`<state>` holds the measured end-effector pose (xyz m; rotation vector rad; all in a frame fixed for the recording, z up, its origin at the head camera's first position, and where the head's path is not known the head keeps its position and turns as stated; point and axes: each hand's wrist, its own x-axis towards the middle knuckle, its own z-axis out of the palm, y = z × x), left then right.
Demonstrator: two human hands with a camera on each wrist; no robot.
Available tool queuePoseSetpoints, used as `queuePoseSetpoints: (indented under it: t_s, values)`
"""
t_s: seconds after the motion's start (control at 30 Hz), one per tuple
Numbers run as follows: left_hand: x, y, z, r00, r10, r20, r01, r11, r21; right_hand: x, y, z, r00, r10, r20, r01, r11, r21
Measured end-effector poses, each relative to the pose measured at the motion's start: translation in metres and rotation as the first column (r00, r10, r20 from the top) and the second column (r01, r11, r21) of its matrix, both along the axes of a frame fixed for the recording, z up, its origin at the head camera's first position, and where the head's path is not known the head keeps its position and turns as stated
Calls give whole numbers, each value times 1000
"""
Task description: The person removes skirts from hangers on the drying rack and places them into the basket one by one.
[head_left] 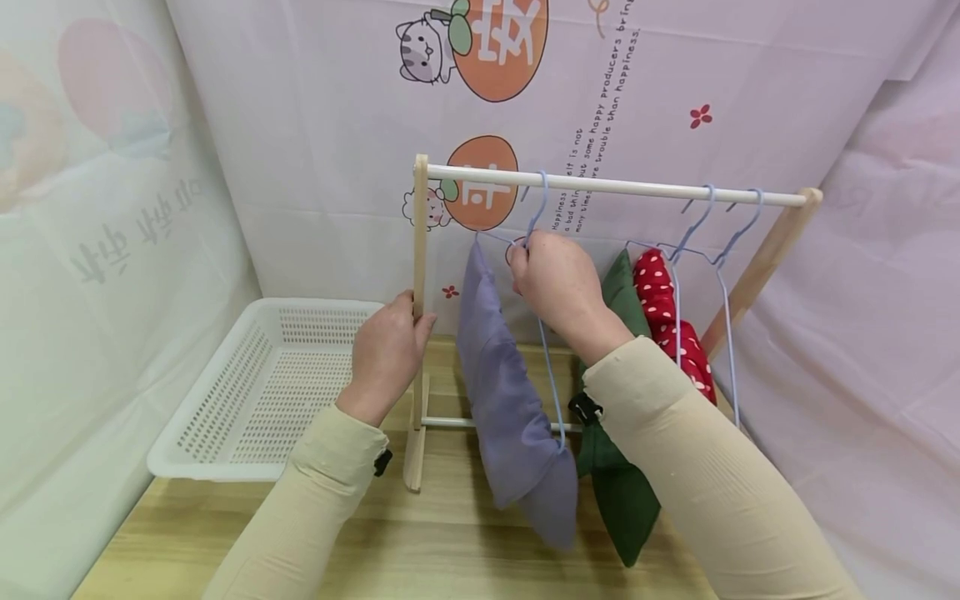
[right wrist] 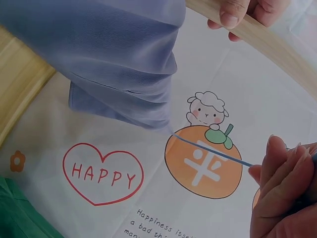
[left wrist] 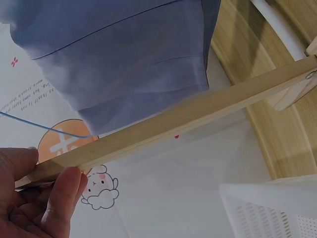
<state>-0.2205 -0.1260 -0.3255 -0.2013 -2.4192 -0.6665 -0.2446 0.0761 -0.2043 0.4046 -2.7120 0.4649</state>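
By the left hand (head_left: pixel 386 346), the wooden post (head_left: pixel 420 250) is gripped, with thumb and fingers (left wrist: pixel 64 196) placed on its two sides. By the right hand (head_left: pixel 558 279), a blue hanger (head_left: pixel 551 375) is pinched just under its hook, and this hook is seen over the white rod (head_left: pixel 480 175). On this hanger the purple cloth (head_left: pixel 502 383) is hung, between the post and the green cloth (head_left: pixel 626 512). Farther right, a red dotted cloth (head_left: pixel 655 292) is seen. The white basket (head_left: pixel 225 472) is placed on the table (head_left: pixel 375 550), left of the post
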Motion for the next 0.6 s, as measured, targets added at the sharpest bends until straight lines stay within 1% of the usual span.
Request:
queuePoseSetpoints:
  t_s: [0.17,0.27,0.33,0.4,0.47,0.53,0.6]
  values:
    - [2,0,-3,1000,2,16,-3,1000,14,0,0,0,1000,1,11,-1,1000,-3]
    - [4,0,-5,1000,20,4,-20,1000,25,-1,0,0,1000,-1,17,1,1000,3]
    - [6,-1,-6,1000,25,-18,-24,999,44,-1,-1,0,1000,-2,19,2,1000,6]
    - [8,-1,-7,998,30,-54,-26,997,69,-1,-1,0,1000,-5,20,5,1000,7]
    - [11,-1,-9,993,34,-109,-23,995,98,-1,-1,0,1000,-3,23,2,1000,4]
    - [15,0,-10,983,32,-179,-10,992,127,-2,-1,-1,1000,0,25,0,1000,1]
    - [19,1,-11,967,34,-254,4,989,146,-2,0,0,1000,0,26,0,1000,0]
